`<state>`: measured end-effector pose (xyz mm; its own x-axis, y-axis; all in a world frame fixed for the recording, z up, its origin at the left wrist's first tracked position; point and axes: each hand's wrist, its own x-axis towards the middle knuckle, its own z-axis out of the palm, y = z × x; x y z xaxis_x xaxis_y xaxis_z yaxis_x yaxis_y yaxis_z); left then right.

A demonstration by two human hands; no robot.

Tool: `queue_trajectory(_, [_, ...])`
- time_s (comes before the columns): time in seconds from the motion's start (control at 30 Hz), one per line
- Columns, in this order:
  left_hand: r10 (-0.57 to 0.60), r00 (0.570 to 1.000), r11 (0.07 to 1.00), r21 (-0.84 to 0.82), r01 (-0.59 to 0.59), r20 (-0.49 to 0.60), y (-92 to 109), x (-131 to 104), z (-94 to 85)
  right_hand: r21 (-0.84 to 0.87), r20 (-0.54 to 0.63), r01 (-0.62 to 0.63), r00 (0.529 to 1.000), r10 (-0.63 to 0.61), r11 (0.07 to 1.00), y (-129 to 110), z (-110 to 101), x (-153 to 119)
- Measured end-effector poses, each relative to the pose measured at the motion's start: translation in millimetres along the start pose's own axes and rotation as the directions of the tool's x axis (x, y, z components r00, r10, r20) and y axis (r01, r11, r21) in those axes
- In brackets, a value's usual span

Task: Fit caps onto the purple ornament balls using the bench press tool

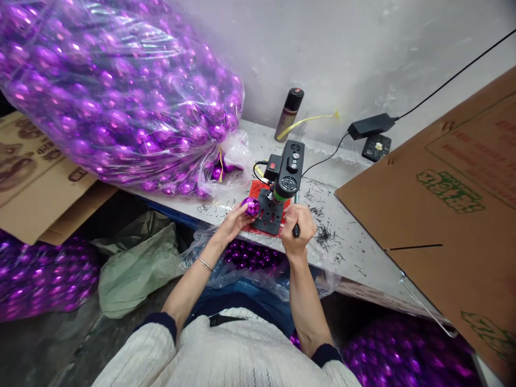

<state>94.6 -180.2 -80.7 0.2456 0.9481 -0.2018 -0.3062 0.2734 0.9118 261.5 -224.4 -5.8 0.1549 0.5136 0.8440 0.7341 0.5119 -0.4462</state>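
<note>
The left hand (236, 217) holds a round purple ball (250, 206) against the upright drill press (282, 185); the right hand (298, 228) grips its vertical black lever (296, 230).

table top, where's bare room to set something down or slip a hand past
Barest: the table strip between the small machine and the cardboard sheet, though littered with dark shavings. Also behind the machine, between spray can and power adapter. Crowded: left, under the bag of purple balls.

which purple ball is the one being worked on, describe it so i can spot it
Find the small black bench drill on the white table. On its black base plate, the left hand pinches one purple ball. It is the only loose ball; the others are bagged.
</note>
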Motion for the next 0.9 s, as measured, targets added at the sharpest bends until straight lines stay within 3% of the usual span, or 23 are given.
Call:
queue_trajectory(0.13, [0.019, 0.995, 0.992, 0.13, -0.006, -0.1, -12.9, 12.4, 7.9, -0.008, 0.02, 0.037, 0.999, -0.037, 0.999, -0.3, -2.9, 4.8])
queue_trajectory(0.23, [0.141, 0.983, 0.946, 0.309, -0.098, -0.119, -15.2, 21.5, 13.1, -0.02, 0.026, 0.036, 0.999, -0.036, 0.999, -0.4, -3.2, 4.9])
queue_trajectory(0.33, [0.272, 0.96, 0.835, 0.512, -0.202, -0.064, -16.7, 25.3, 18.3, -0.018, 0.029, 0.039, 0.999, -0.038, 0.999, -0.2, -3.1, 3.7])
queue_trajectory(0.5, [0.305, 0.952, 0.621, 0.752, -0.218, 0.024, -22.7, 22.1, 24.9, -0.01, 0.031, 0.056, 0.998, -0.056, 0.998, -0.4, -3.8, 2.2])
queue_trajectory(0.73, [0.502, 0.847, 0.379, 0.836, -0.397, 0.175, -34.3, 26.5, 29.1, -0.003, 0.039, 0.049, 0.998, -0.049, 0.999, -1.0, -4.2, 0.8])
queue_trajectory(0.8, [0.511, 0.834, 0.362, 0.828, -0.428, 0.208, -37.6, 29.4, 30.6, -0.009, 0.039, 0.05, 0.998, -0.05, 0.999, -1.1, -4.2, 0.9])
queue_trajectory(0.9, [0.513, 0.823, 0.408, 0.775, -0.483, 0.243, -43.3, 32.2, 31.8, -0.009, 0.035, 0.043, 0.998, -0.043, 0.999, -1.6, -4.6, 1.6])
